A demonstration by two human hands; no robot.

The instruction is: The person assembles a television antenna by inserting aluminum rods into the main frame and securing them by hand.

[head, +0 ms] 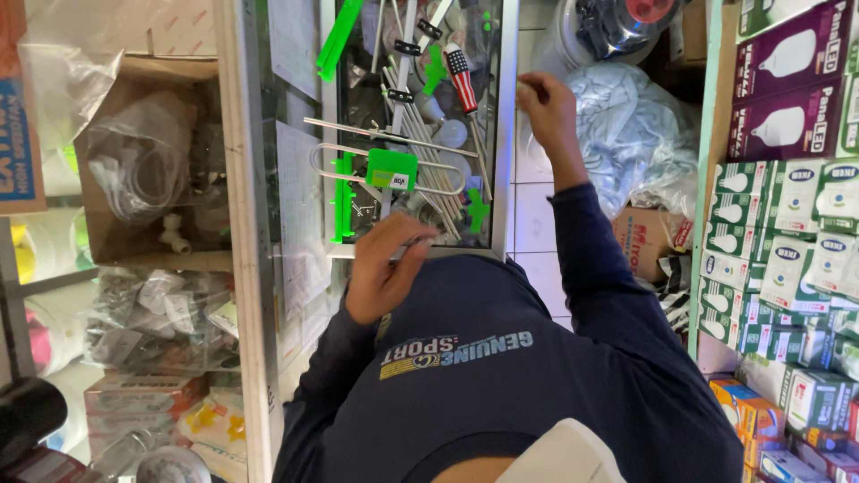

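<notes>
An antenna of thin metal rods (420, 134) with green plastic parts lies on a glass counter top (503, 179). Its green block (391, 168) sits on a looped rod at the middle. My left hand (383, 273) is at the counter's near edge, fingers pinched on the end of a thin metal rod (419, 240). My right hand (546, 103) is at the counter's right metal edge with its fingers curled shut; nothing shows in it. A screwdriver (463, 79) with a striped and starred handle lies among the rods, left of my right hand.
A cardboard box (143, 161) with plastic bags and white fittings stands to the left. Shelves of boxed light bulbs (787, 215) fill the right side. A pale blue plastic bag (626, 134) lies on the tiled floor beyond the counter.
</notes>
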